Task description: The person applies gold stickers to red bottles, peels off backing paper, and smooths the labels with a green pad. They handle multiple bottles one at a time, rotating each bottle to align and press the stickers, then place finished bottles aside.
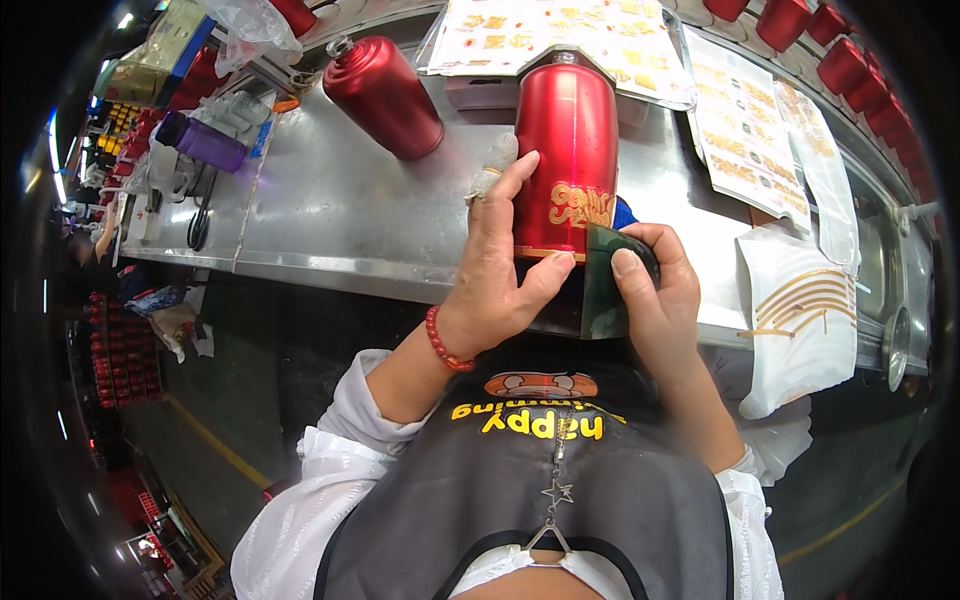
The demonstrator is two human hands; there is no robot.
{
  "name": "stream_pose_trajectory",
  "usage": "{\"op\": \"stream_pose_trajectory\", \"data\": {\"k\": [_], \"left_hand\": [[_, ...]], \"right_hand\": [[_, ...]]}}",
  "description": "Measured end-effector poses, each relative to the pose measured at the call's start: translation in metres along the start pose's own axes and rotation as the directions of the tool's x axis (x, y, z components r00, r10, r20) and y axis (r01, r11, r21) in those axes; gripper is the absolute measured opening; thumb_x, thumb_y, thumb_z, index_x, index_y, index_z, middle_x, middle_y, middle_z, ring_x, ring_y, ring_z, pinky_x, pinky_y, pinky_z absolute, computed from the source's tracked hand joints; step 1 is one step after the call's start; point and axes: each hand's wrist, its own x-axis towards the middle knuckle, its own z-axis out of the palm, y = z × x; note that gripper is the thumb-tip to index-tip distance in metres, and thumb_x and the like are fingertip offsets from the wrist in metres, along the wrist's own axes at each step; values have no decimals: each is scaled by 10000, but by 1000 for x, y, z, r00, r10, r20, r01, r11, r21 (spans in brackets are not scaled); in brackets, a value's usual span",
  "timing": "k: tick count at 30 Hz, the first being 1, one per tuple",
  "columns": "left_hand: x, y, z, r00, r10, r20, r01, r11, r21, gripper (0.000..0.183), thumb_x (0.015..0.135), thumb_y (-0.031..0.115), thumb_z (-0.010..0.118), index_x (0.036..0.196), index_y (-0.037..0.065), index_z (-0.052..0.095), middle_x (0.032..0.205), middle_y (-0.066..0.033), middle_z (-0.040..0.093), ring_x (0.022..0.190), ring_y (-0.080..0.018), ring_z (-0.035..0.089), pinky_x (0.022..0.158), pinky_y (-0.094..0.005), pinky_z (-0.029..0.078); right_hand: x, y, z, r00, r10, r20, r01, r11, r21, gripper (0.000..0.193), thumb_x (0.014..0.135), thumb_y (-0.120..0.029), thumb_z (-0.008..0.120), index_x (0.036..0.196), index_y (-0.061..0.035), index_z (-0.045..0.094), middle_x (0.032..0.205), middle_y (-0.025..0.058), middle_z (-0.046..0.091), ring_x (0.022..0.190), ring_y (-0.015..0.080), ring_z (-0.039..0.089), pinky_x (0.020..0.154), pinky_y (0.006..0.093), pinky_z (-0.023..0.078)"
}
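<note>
A glossy red bottle (566, 130) lies in front of me, its neck pointing away. Gold decal lettering (580, 205) sits near its base, above a thin gold band. My left hand (498, 245) grips the bottle along its left side, thumb by the base. One of its fingers wears a pale grey wrap, and a red bead bracelet circles the wrist. Pinched between thumb and fingers of my right hand (655, 280) is a dark green, see-through flat scraper (603, 285). Its upper edge meets the bottle's lower right side, beside the lettering. Something blue shows partly behind the scraper.
Another red bottle (385, 98) stands on the metal table (330, 210) at left. Decal sheets (570, 30) lie at the back, more (748, 125) at right. A white backing sheet with gold strips (800, 310) hangs over the front right edge. A purple bottle (205, 142) lies far left.
</note>
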Motion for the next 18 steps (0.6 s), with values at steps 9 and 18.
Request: {"op": "stream_pose_trajectory", "data": {"k": [9, 18], "left_hand": [[0, -5, 0, 994, -71, -89, 71, 997, -7, 763, 868, 152, 673, 1510, -42, 309, 1453, -209, 423, 1299, -304, 429, 1146, -391, 297], [-9, 4, -11, 997, -69, 16, 69, 997, 38, 899, 784, 154, 728, 1553, 13, 284, 1501, -242, 367, 1390, -384, 344, 1194, -497, 217]], "right_hand": [[0, 6, 3, 1000, 1, -22, 0, 999, 32, 161, 985, -119, 610, 1089, 4, 600, 810, 49, 647, 722, 103, 582, 678, 268, 489], [1, -17, 12, 999, -39, 17, 40, 997, -61, 162, 979, -99, 609, 1095, 12, 590, 852, 107, 674, 749, 150, 658, 665, 310, 521]]}}
